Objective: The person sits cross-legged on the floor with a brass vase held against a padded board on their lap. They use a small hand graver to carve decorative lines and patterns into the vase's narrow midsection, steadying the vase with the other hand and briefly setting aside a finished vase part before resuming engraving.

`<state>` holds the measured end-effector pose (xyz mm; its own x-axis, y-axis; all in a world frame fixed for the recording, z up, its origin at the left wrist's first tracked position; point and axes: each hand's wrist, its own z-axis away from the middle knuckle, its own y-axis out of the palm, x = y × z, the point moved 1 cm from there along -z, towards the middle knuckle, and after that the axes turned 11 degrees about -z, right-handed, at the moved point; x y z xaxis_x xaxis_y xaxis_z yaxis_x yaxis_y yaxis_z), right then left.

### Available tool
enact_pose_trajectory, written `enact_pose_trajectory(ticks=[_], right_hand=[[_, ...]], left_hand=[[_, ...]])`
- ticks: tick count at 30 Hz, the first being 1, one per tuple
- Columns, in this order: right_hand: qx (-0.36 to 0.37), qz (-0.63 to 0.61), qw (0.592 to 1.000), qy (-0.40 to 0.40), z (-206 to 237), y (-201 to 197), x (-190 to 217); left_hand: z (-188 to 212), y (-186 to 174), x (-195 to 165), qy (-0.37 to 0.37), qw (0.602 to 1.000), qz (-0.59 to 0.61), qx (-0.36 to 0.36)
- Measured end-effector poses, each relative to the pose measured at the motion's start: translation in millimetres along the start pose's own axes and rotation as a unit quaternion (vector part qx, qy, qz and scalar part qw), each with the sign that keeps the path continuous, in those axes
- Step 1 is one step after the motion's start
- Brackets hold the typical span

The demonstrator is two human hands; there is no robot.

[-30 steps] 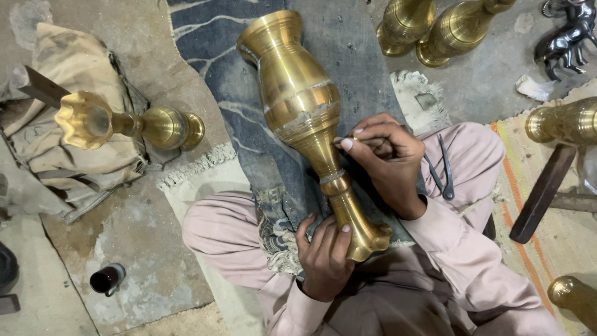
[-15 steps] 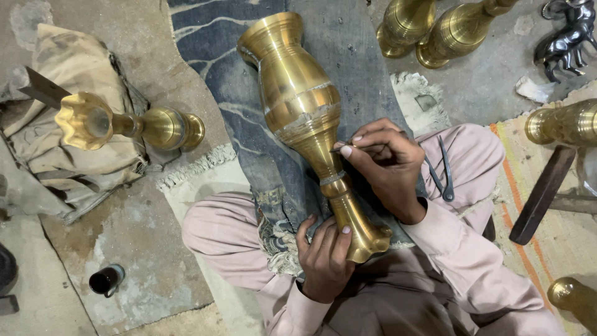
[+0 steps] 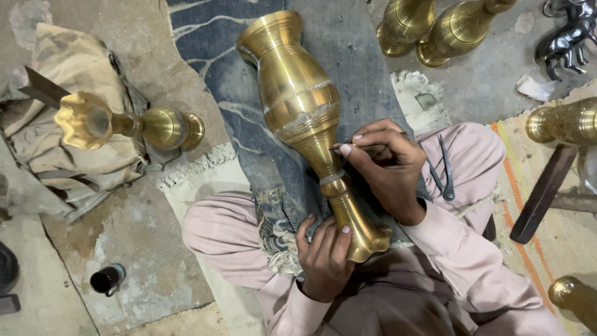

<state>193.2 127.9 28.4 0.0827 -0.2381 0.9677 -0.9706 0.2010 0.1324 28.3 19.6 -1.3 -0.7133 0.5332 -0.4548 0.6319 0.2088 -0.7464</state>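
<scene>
Left hand steadies brass vase; right hand presses thin tool against it.

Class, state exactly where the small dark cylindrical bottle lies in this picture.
In the head view, the small dark cylindrical bottle lies on its side on the bare concrete floor at lower left, beside the person's pink-trousered knee and below the fluted brass stand.

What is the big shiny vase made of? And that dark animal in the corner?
The big vase looks like brass: golden yellow, polished, with bright reflections and turned rings. The animal figure seems to be metal too, dark grey and glossy, though the exact kind cannot be told.
</scene>
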Motion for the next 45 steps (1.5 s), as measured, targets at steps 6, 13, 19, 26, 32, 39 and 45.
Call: enact_pose_trajectory(ticks=[6,13,19,26,32,39,45], right_hand=[[-0.013,-0.018,1.000,0.006,2,5,4],[0.009,0.043,0.999,-0.021,4,5,12],[0.001,0.050,0.998,-0.035,3,9,15],[0.022,0.105,0.993,-0.054,5,5,17],[-0.021,-0.110,0.993,0.036,7,-4,10],[-0.065,-0.073,0.995,0.022,21,-39,31],[-0.067,-0.055,0.996,0.010,39,-56,29]], left_hand=[[-1,-1,0,-0.003,1.000,0.000,-0.003],[-3,-4,-1,0.000,1.000,0.007,0.000],[0,-3,-1,-0.001,1.000,0.001,0.003],[1,-4,-1,-0.005,1.000,0.013,0.005],[-3,-7,-5,-0.013,1.000,-0.021,-0.006],[-35,-56,-19,0.045,0.990,-0.104,0.078],[-56,-79,-42,0.061,0.964,-0.236,0.110]])
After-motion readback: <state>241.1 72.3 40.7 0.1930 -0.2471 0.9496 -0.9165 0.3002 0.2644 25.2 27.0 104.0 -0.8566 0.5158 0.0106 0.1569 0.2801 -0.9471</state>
